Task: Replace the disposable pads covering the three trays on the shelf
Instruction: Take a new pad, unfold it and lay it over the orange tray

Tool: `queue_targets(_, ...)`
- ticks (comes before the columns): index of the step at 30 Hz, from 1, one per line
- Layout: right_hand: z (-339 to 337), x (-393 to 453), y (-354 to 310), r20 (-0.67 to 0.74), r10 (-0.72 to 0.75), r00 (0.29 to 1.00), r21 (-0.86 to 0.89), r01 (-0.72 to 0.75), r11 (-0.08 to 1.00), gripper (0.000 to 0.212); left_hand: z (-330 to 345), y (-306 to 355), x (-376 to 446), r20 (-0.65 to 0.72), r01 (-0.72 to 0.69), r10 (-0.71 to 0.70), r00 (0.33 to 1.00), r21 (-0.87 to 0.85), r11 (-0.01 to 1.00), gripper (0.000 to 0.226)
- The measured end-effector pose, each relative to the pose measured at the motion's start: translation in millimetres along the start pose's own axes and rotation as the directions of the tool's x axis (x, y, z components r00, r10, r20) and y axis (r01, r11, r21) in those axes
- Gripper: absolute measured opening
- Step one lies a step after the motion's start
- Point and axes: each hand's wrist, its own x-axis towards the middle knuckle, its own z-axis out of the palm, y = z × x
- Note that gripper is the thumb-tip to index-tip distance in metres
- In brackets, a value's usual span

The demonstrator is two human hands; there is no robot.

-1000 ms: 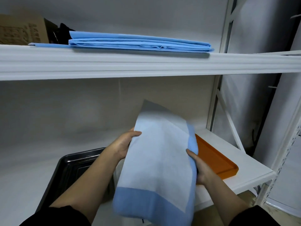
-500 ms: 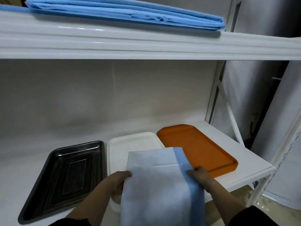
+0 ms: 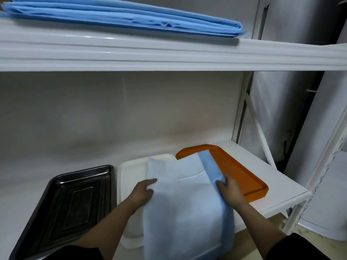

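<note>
- Head view, looking down at a white lower shelf [image 3: 277, 186] carrying three trays in a row along its front edge.
- Lying toward the left end of the shelf: a black tray [image 3: 69, 209], bare inside, its near corner running out of the picture.
- Sitting in the middle, just beside the black one: a white tray [image 3: 131, 171], mostly hidden under the pad being held over it.
- Resting toward the right end, angled toward the shelf's front right corner: an orange tray [image 3: 242, 175], its back left corner partly covered by the pad's far edge.
- Hanging over the white tray and draping down past the shelf's front edge: a pale disposable pad [image 3: 184, 209] with a darker blue band along its right side — far edge reaching the orange tray's rim.
- Gripping the pad's left edge: left hand [image 3: 142, 192], thumb on top, fingers curled under the sheet and mostly hidden.
- Pinching the blue band on the pad's right side: right hand [image 3: 231, 192], fingers closed on the fold.
- Lying on the upper shelf [image 3: 169, 55], reaching toward its right end: a stack of folded blue pads [image 3: 120, 17] — flat, near the front edge.
</note>
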Motion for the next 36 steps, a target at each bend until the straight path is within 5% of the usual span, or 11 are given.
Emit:
queue_targets(7, -57, 32, 7, -0.158, 0.01, 0.987, 0.034, -0.004, 0.999, 0.01, 15, 50, 19, 0.011, -0.163, 0.162, 0.987, 0.065, 0.985, 0.039)
queue_targets(14, -104, 89, 44, -0.159, 0.113, 0.981, -0.014, -0.117, 0.993, 0.015, 63, 81, 62, 0.227, -0.266, 0.202, 0.953, 0.303, 0.915, 0.062)
queue_targets(21, -116, 143, 84, -0.157, 0.163, 0.974, 0.04, -0.158, 0.987, 0.011, 116, 81, 107, 0.249, -0.214, 0.15, 0.957, 0.257, 0.942, 0.077)
queue_targets(27, -118, 171, 114, -0.106, 0.213, 0.971, 0.162, -0.194, 0.967, 0.04, 148, 71, 142, 0.239, -0.147, 0.088, 0.967, 0.241, 0.959, 0.078)
queue_targets(31, -102, 169, 148, -0.004, 0.29, 0.957, -0.06, -0.29, 0.955, 0.065, 160, 56, 161, 0.188, -0.077, 0.01, 0.982, 0.352, 0.933, 0.085)
queue_targets(36, -87, 155, 169, 0.023, 0.229, 0.973, -0.263, -0.215, 0.941, 0.038, 180, 52, 167, 0.131, -0.078, 0.006, 0.991, 0.553, 0.83, 0.066)
